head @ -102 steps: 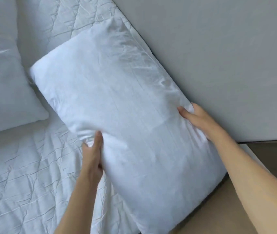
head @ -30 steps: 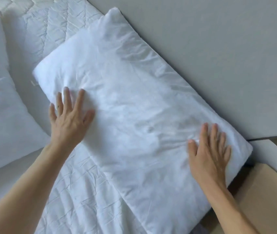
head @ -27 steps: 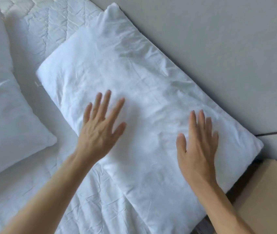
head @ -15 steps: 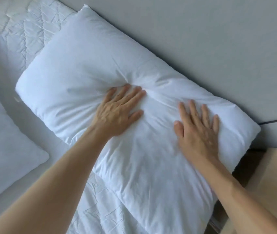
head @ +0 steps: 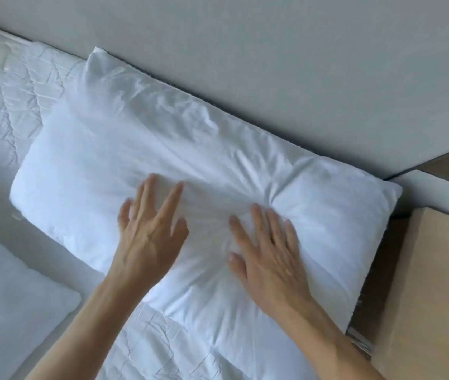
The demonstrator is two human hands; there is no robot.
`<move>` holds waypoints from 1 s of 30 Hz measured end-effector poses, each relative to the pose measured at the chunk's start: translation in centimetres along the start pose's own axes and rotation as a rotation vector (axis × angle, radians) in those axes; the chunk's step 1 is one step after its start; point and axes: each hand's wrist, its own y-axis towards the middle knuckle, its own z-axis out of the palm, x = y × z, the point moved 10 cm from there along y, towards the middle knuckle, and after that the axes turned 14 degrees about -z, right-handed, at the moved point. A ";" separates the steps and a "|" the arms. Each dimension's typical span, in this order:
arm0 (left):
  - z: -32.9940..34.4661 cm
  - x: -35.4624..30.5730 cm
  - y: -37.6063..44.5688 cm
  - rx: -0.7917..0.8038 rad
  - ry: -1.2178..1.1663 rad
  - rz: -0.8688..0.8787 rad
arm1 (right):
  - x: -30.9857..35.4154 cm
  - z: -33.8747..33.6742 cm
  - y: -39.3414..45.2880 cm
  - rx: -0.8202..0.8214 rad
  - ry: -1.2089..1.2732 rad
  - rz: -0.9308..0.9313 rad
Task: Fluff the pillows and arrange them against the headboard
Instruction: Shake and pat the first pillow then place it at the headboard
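Observation:
A white pillow (head: 113, 149) lies flat on the bed with its long edge against the grey headboard (head: 272, 56). My left hand (head: 149, 237) is spread, palm down, on or just above the pillow's middle; it is blurred. My right hand (head: 270, 256) presses flat into the pillow to the right, and creases fan out from its fingertips. Neither hand holds anything. A second white pillow (head: 7, 303) lies at the lower left, partly cut off by the frame's edge.
The quilted white mattress cover (head: 12, 89) shows to the left and below the pillow. A light wooden nightstand (head: 431, 297) stands by the bed's right side. A white ledge (head: 437, 193) runs behind it.
Both hands have shifted toward me along the pillow and closer together. The deep dent under my left hand has eased; creases now gather at my right fingertips. The view has swung left.

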 end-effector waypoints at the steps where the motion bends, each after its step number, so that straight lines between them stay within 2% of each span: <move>1: -0.8 1.4 1.0 -0.015 -0.049 -0.088 | -2.3 1.0 0.0 0.041 -0.028 0.082; 3: -1.9 2.0 2.8 -0.033 -0.087 -0.123 | -5.7 1.7 0.8 0.048 -0.054 0.226; 8: 0.1 0.0 5.1 -0.002 0.105 0.237 | -7.2 0.1 2.4 0.065 -0.127 0.428; 11: 2.1 2.5 9.7 0.039 0.225 0.317 | -6.3 -1.7 1.8 0.022 -0.036 0.587; 15: -0.8 5.0 16.5 -0.076 0.290 0.371 | 1.9 -3.2 6.1 -0.139 0.016 0.418; 18: -5.1 8.4 21.8 -0.150 0.224 0.218 | 8.7 -2.0 10.4 -0.173 0.027 0.243; 20: -6.0 7.9 21.2 -0.182 0.170 0.184 | 12.3 -1.2 13.6 -0.198 0.033 0.166; 23: -3.0 3.8 14.3 -0.161 0.216 0.523 | 14.2 0.4 16.6 -0.190 0.058 0.114; 24: -2.5 4.6 13.3 -0.178 0.238 0.567 | 13.4 0.9 16.3 -0.189 0.014 0.105; 25: -2.9 6.5 14.2 -0.190 0.231 0.514 | 11.6 1.5 15.2 -0.183 -0.050 0.116; 26: -3.6 9.9 16.2 -0.188 0.190 0.374 | 8.9 2.2 13.1 -0.154 -0.111 0.167; 28: -4.4 19.4 20.7 -0.161 0.166 0.006 | 2.1 2.7 6.6 -0.100 -0.203 0.376; 30: -4.4 27.4 23.2 -0.030 0.142 -0.245 | -3.3 2.1 -0.9 -0.078 -0.188 0.642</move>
